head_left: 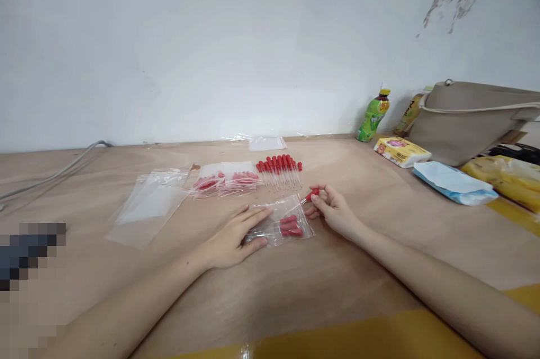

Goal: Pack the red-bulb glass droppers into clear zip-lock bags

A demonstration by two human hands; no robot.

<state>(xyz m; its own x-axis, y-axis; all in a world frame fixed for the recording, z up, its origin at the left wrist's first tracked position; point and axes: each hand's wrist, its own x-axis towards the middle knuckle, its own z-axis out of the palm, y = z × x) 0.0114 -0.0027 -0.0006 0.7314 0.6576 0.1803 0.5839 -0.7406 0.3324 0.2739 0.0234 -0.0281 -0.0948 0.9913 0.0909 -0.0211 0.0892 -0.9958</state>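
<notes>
My right hand (333, 210) pinches a dropper by its red rubber bulb (312, 195). Its clear stem points left, over or into the right-hand end of a clear zip bag (274, 238); which of the two, I cannot tell. Several red-bulbed droppers (291, 227) lie inside that bag. My left hand (236, 235) rests on the bag's left part with its fingers stretched out flat. Beyond the hands, a row of loose droppers (278, 165) lies side by side, red bulbs pointing away. Left of the row are filled zip bags (228, 179) with red bulbs showing through.
Flat clear bags (147, 207) are fanned out at left, and a small stack of bags (267, 144) lies by the wall. A cable (63, 170) runs at far left. At right stand a green bottle (373, 117), tissue pack (403, 152), blue-white packet (453, 182) and grey bag (459, 122).
</notes>
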